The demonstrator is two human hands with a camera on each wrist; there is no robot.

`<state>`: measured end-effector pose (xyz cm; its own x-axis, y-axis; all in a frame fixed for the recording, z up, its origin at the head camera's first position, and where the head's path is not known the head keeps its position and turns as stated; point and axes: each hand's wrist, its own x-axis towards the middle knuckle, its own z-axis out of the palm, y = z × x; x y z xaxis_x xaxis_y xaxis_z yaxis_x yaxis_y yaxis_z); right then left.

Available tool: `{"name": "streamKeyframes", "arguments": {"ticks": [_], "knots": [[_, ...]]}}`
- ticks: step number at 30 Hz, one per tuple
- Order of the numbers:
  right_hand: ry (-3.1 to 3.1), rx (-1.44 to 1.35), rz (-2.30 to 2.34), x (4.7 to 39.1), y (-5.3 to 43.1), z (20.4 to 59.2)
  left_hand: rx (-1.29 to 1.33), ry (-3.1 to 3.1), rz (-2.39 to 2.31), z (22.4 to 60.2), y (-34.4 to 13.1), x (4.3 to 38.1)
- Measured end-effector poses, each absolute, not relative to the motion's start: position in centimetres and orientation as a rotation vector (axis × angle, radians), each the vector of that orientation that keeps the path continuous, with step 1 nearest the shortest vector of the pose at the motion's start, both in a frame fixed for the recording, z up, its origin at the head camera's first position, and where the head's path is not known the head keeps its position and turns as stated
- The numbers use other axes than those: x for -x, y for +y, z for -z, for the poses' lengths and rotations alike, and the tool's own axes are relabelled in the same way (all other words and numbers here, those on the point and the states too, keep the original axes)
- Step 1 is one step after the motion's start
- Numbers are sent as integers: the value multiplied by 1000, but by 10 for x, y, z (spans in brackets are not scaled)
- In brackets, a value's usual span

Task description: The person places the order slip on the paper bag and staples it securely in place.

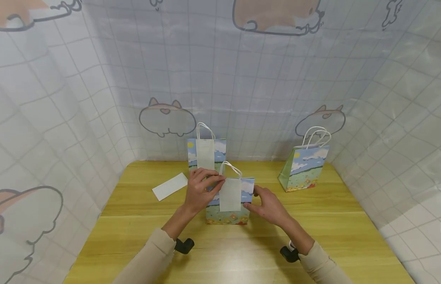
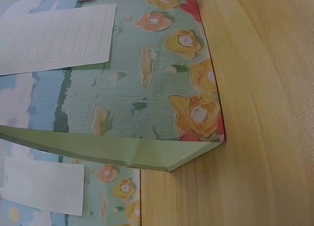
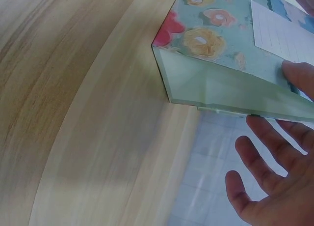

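A small paper gift bag (image 1: 227,217) with a painted sky, meadow and flowers stands upright at the middle of the table. A white lined sheet (image 1: 230,197) with small checkboxes hangs flat against its front, below the white twisted handle. My left hand (image 1: 200,191) pinches the sheet's top left corner at the bag's rim, thumb and index finger together. On the other side, my right hand (image 1: 271,207) holds the bag by its right edge, thumb on the front and fingers behind. The right wrist view shows that hand's lower fingers (image 3: 255,162) spread apart.
Behind stands a matching bag (image 1: 221,148) with its own white sheet (image 1: 205,152). A third bag (image 1: 309,169), bare in front, is at the back right. One loose white sheet (image 1: 170,186) lies left on the wooden table (image 1: 142,225). Patterned curtain (image 1: 224,86) encloses the table's back and sides.
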<state>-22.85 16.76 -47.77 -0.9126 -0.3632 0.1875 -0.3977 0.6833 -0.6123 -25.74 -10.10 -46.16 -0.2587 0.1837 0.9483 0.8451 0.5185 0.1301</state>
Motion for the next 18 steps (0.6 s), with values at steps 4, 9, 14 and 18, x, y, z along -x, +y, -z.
{"name": "streamKeyframes", "arguments": {"ticks": [4,9,14,18], "knots": [[-2844,-633,-1060,229,167,477,868,-1744,816,461,-101,258],[-2853,-621,-1055,229,167,478,873,-1738,819,461,-102,258],[-2844,-622,-1046,230,167,478,887,-1729,846,462,-102,260],[-2826,-642,-1074,232,166,473,898,-1723,866,462,-102,261]]}}
